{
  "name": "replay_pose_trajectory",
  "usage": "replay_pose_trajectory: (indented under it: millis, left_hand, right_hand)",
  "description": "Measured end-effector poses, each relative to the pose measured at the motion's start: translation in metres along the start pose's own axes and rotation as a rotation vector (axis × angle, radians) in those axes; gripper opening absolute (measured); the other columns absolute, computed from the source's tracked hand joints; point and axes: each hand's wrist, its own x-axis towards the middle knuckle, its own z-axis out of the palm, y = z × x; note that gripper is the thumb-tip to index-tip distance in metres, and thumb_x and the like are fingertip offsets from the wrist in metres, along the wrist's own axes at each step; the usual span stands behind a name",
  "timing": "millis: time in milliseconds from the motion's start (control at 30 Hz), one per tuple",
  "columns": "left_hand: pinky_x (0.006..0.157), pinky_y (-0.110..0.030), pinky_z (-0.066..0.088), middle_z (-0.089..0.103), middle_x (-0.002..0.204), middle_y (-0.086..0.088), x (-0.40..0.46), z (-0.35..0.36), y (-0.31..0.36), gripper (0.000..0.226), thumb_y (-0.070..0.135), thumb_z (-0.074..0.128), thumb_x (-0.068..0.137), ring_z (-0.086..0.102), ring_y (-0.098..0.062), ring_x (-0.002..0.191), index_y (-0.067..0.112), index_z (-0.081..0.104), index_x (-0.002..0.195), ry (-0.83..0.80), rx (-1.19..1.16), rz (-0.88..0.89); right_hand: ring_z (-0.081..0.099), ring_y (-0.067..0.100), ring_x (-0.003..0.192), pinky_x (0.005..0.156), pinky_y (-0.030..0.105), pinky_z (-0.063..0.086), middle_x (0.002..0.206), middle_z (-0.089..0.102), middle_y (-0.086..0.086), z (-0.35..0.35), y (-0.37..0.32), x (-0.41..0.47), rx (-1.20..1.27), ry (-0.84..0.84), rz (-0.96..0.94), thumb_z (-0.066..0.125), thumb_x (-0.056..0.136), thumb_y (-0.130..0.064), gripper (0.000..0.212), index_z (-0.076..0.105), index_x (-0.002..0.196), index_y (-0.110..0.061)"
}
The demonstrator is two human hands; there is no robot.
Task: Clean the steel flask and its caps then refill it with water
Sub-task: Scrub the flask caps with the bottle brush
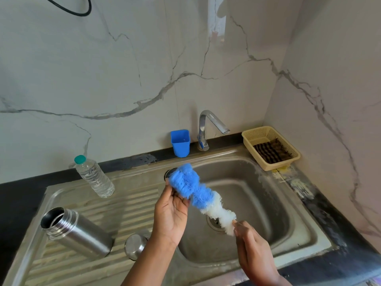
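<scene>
Over sink basin (247, 182): left hand (171, 211) holds a small cap (170, 174), mostly hidden by blue brush bristles; fingers curled round it. Right hand (250, 242) pinches the bottle brush (203, 198) at its white end. Steel flask (75, 232) stands open, uncapped, on the drainboard (86, 263); second steel cap (136, 245) just beside it.

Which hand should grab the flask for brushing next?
Probably left. The left hand is nearer the flask, which stands open on the drainboard to its left. The right hand grips the brush by its handle end over the sink.
</scene>
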Motion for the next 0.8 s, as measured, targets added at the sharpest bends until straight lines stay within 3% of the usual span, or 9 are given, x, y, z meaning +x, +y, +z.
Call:
replay_pose_trajectory:
  millis: [100, 200, 300, 433, 667, 800]
  left_hand:
    - [0.109, -0.045, 0.04, 0.059, 0.128, -0.02, -0.001, -0.002, -0.006, 0.044, 0.027, 0.051, 0.09, 0.056, -0.028, 0.116, 0.006, 0.059, 0.128, -0.001, 0.017, -0.007]
    - [0.095, -0.04, 0.054, 0.07, 0.115, -0.017, 0.002, 0.001, 0.004, 0.043, 0.033, 0.049, 0.093, 0.068, -0.024, 0.106, 0.006, 0.061, 0.125, -0.044, -0.003, 0.005]
    - [0.097, -0.038, 0.053, 0.07, 0.113, -0.016, 0.003, 0.004, 0.011, 0.04, 0.033, 0.049, 0.093, 0.068, -0.023, 0.106, 0.006, 0.063, 0.12, -0.064, 0.0, 0.023]
    - [0.082, -0.03, 0.06, 0.07, 0.114, -0.013, -0.004, 0.0, -0.003, 0.037, 0.026, 0.051, 0.091, 0.069, -0.019, 0.099, 0.006, 0.063, 0.12, -0.059, -0.011, 0.001]
    - [0.088, -0.03, 0.058, 0.073, 0.108, -0.012, 0.007, -0.016, -0.003, 0.035, 0.026, 0.056, 0.089, 0.07, -0.018, 0.098, 0.005, 0.065, 0.116, -0.065, 0.013, 0.018]
    - [0.089, -0.031, 0.058, 0.069, 0.114, -0.016, 0.02, -0.042, 0.004, 0.043, 0.024, 0.079, 0.075, 0.068, -0.022, 0.106, 0.007, 0.062, 0.111, 0.011, 0.297, 0.098]
  right_hand:
    - [0.049, 0.009, 0.073, 0.061, 0.012, 0.037, 0.094, 0.051, -0.01, 0.0, 0.001, -0.002, -0.008, -0.01, -0.025, 0.046, 0.094, -0.011, 0.023, 0.054, 0.116, -0.015]
    - [0.053, 0.007, 0.077, 0.063, 0.011, 0.041, 0.101, 0.056, -0.011, -0.003, 0.006, -0.016, -0.007, -0.029, 0.02, 0.039, 0.102, -0.024, 0.02, 0.053, 0.115, -0.019]
    - [0.053, 0.006, 0.075, 0.062, 0.01, 0.042, 0.099, 0.057, -0.011, -0.003, 0.008, -0.019, -0.011, -0.007, 0.067, 0.042, 0.098, -0.023, 0.02, 0.053, 0.115, -0.021]
    - [0.053, 0.007, 0.076, 0.062, 0.01, 0.041, 0.098, 0.057, -0.008, 0.004, -0.001, -0.01, 0.0, 0.023, 0.062, 0.036, 0.103, -0.028, 0.024, 0.053, 0.117, -0.018]
    - [0.054, 0.004, 0.078, 0.066, 0.005, 0.039, 0.104, 0.056, -0.018, -0.001, 0.006, -0.02, -0.034, -0.04, 0.108, 0.036, 0.102, -0.031, 0.021, 0.052, 0.113, -0.023]
    - [0.06, 0.008, 0.071, 0.059, 0.013, 0.043, 0.096, 0.06, -0.024, -0.002, 0.008, -0.022, -0.047, -0.029, 0.313, 0.045, 0.095, -0.032, 0.018, 0.05, 0.111, -0.04]
